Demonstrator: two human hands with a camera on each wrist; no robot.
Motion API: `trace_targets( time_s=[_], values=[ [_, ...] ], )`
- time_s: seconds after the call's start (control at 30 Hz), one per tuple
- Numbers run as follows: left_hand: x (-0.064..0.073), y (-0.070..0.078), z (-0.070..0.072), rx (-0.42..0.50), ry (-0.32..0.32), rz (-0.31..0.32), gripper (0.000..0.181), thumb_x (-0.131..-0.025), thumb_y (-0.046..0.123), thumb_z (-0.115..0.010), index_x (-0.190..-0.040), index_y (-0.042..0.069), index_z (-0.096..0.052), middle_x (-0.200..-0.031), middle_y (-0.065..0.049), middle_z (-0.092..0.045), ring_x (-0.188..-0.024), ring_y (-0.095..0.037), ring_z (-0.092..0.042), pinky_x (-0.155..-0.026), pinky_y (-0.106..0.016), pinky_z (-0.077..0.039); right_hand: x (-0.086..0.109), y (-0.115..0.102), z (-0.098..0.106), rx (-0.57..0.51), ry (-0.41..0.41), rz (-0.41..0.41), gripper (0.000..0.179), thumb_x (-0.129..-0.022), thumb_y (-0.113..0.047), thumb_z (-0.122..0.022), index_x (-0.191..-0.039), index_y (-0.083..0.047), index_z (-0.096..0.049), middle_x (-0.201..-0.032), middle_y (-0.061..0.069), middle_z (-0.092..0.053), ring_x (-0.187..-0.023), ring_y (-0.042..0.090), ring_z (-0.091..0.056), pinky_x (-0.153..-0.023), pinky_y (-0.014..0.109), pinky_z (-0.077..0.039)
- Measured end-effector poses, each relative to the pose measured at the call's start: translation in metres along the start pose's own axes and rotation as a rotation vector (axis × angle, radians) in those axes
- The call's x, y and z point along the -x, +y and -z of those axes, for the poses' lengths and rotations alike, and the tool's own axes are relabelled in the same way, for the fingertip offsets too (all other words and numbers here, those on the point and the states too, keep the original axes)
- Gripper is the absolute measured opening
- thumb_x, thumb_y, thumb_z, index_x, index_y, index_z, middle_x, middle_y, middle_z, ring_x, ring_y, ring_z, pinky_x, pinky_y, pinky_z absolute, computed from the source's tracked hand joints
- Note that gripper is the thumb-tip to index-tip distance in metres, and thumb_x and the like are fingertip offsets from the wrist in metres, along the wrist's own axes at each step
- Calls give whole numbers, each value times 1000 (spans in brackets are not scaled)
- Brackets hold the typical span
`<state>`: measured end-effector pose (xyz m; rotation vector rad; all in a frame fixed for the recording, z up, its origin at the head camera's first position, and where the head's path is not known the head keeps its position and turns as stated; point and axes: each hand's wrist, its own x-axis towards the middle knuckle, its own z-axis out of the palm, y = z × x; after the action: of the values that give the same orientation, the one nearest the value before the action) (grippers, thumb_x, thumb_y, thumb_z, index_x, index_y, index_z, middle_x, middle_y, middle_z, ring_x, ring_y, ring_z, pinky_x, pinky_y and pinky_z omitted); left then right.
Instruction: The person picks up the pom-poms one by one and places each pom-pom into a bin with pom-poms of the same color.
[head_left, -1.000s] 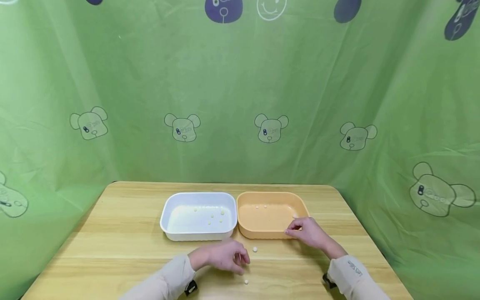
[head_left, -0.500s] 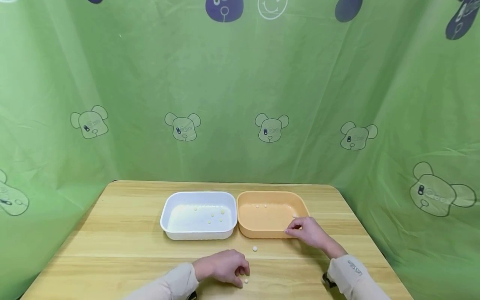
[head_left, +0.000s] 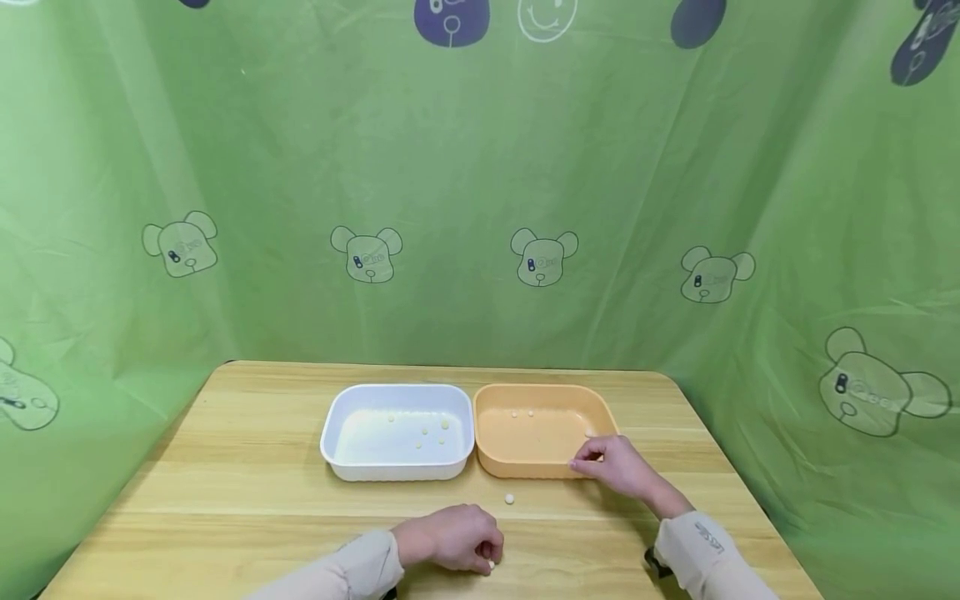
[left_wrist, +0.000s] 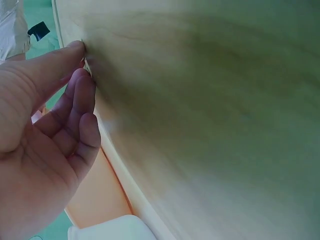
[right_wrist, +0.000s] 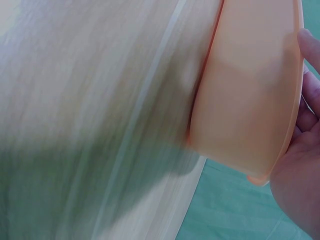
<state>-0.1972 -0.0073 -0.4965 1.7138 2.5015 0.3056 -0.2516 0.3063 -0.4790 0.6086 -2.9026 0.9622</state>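
Observation:
My left hand (head_left: 456, 540) is low over the wooden table, its thumb and forefinger pinching a small white ball (head_left: 491, 565). In the left wrist view the thumb and forefinger tips of the left hand (left_wrist: 52, 107) meet near the tabletop, and the ball is mostly hidden between them. My right hand (head_left: 621, 468) grips the near right rim of the orange tray (head_left: 525, 469). The right wrist view has that hand's thumb (right_wrist: 307, 42) against the rim, with curled fingers behind it. A second white ball (head_left: 509, 499) lies on the table between the hands.
A white tray (head_left: 397, 472) stands beside the orange one and holds several small yellowish pieces (head_left: 445, 425). A few white pieces (head_left: 531, 413) lie inside the orange tray. The wooden table (head_left: 225, 500) ends at a green curtain (head_left: 465, 325) at the back.
My left hand has come down toward the table's near side, and its thumb and forefinger have closed on the small white ball. The right hand stays at the orange tray's rim.

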Motion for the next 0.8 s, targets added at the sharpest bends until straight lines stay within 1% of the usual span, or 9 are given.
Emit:
trace_targets(
  time_s=[0.2,0.37,0.5,0.6,0.8],
  values=[
    [0,0,1,7,-6,7,11,-81,25,-75,-78,23,-64,-69,19,-47,-62,10,-39,-57,-5,-31,0,1,-1,-8,-1,-2,14,-85,-35,-70,-76,-24,-69,-73,-16,-63,-69,5,-54,-72,27,-46],
    [2,-2,4,79,-8,46,12,-82,21,-73,-76,23,-63,-66,21,-46,-60,10,-41,-57,-6,-34,0,1,-1,-7,0,-5,13,-85,-34,-70,-76,-24,-69,-73,-16,-63,-69,5,-54,-69,26,-45],
    [4,-4,7,139,15,80,11,-81,16,-72,-76,22,-63,-66,22,-48,-60,10,-44,-57,-5,-36,0,1,-1,-1,11,4,13,-85,-32,-71,-76,-24,-69,-72,-16,-63,-69,4,-55,-75,28,-47],
    [6,-6,9,167,39,89,11,-79,12,-70,-78,21,-65,-67,22,-50,-61,10,-45,-58,-5,-37,-1,1,-1,6,18,21,12,-85,-31,-71,-76,-23,-69,-73,-16,-63,-70,4,-56,-80,31,-47],
    [6,-9,13,208,70,106,14,-76,6,-69,-83,18,-68,-69,20,-53,-63,9,-46,-59,-5,-39,-1,1,-1,7,20,10,11,-85,-30,-71,-75,-24,-69,-72,-16,-63,-70,4,-56,-80,31,-47]
  ],
)
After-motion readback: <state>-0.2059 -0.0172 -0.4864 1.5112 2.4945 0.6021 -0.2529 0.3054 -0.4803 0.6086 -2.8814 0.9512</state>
